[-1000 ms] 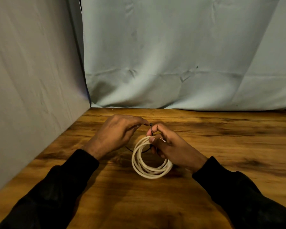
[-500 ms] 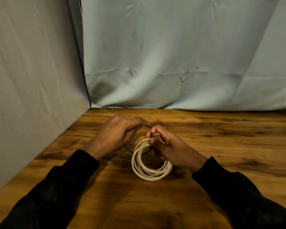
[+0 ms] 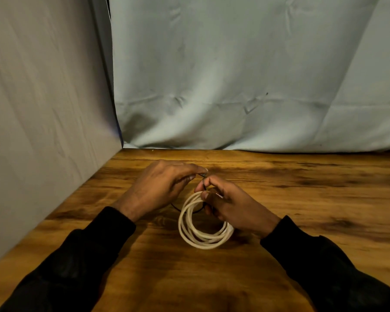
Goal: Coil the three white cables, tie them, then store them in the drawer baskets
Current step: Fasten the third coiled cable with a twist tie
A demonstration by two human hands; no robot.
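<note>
White cable point(image 3: 203, 235) coiled in several loops, far side lifted, near side resting on the wooden table point(image 3: 302, 199). Right hand point(image 3: 230, 206) with fingers curled round the far part of the coil, thumb and forefinger pinching a thin black tie point(image 3: 203, 183). Left hand point(image 3: 160, 188) with fingertips pressed together on the other end of the tie. Probably light and springy (loops likely to open if released), also a little smooth. Best held where all strands cross together, under the tie. No drawer baskets in view.
</note>
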